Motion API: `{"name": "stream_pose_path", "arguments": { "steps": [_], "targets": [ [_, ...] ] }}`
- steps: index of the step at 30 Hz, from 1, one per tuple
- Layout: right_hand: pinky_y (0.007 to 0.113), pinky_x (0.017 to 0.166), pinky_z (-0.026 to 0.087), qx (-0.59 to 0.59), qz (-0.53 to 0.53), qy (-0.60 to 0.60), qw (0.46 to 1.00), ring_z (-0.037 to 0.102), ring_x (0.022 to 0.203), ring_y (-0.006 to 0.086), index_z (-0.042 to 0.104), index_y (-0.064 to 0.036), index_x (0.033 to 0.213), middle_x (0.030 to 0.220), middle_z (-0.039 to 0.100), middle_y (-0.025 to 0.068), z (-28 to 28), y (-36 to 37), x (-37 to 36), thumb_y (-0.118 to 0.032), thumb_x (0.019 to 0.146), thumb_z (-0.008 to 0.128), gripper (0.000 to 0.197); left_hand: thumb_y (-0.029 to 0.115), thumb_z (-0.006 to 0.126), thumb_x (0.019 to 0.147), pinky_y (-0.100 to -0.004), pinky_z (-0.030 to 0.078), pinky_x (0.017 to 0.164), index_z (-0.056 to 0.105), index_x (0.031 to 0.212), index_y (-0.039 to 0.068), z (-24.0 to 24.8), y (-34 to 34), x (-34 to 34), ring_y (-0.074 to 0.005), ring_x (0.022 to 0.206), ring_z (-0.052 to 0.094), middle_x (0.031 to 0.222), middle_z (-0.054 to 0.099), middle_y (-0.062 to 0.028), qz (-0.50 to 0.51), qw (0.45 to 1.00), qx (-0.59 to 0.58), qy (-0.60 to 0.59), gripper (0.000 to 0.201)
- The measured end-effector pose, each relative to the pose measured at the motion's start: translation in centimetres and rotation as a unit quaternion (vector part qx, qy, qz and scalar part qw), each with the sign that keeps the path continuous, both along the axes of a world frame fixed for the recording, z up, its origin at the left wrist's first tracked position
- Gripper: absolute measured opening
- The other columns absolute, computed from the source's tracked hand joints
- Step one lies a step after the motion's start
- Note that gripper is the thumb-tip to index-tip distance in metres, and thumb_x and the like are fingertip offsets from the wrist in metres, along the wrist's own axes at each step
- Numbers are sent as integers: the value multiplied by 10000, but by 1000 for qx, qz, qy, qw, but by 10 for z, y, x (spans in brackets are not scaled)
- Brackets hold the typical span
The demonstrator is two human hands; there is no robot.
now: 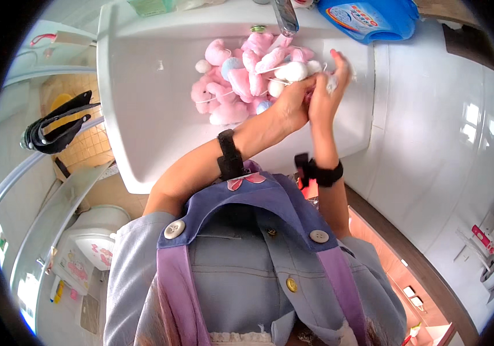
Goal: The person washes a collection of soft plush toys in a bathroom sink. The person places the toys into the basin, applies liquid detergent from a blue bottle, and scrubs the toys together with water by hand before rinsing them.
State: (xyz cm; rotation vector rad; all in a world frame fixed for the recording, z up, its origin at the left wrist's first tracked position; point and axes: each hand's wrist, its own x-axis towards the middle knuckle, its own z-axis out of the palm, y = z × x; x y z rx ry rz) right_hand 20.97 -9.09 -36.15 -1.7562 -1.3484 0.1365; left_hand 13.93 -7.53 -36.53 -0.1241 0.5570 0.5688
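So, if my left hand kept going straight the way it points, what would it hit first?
Your right hand. The left hand already seems to touch it, though depth is hard to judge and anything pressed between them is hidden.

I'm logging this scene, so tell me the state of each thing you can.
Soft pink pieces: heaped in the sink
Left hand: touching right hand, grip unclear
Right hand: grip also unclear
Faucet: flow unclear
Blue bottle: cap out of view
Black wrist straps: fastened
Dark item: hanging over the rail
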Motion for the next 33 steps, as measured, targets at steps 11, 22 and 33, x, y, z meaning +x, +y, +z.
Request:
{"name": "stream_pose_path", "arguments": {
  "steps": [11,22,33],
  "targets": [
    [388,894,375,-38,14,-73,997,527,998,286,575,-19,1040,1081,570,133,-31,-20,-21,-89,848,458,236,411,449,900,-334,432,838,525,1023,140,-30,-1,-3,-169,937,529,1002,564,-37,52,987,-47,-147,307],
    [269,589,462,-8,-70,481,874,557,678,139,583,13,919,850,587,66,6,20,-21,-104,841,537,148,465,488,858,-372,381,931,528,1095,156,-4,22,-17,-219,1021,518,1055,575,-46,63,985,-77,-142,391],
    [260,472,259,-22,22,509,860,333,508,105,362,-108,572,535,326,-15,42,25,35,-263,836,529,349,650,471,765,-459,223,1032,283,1346,137,-30,1,-21,-344,1208,327,1300,335,-184,-128,956,-22,-262,798]
  ]
}}
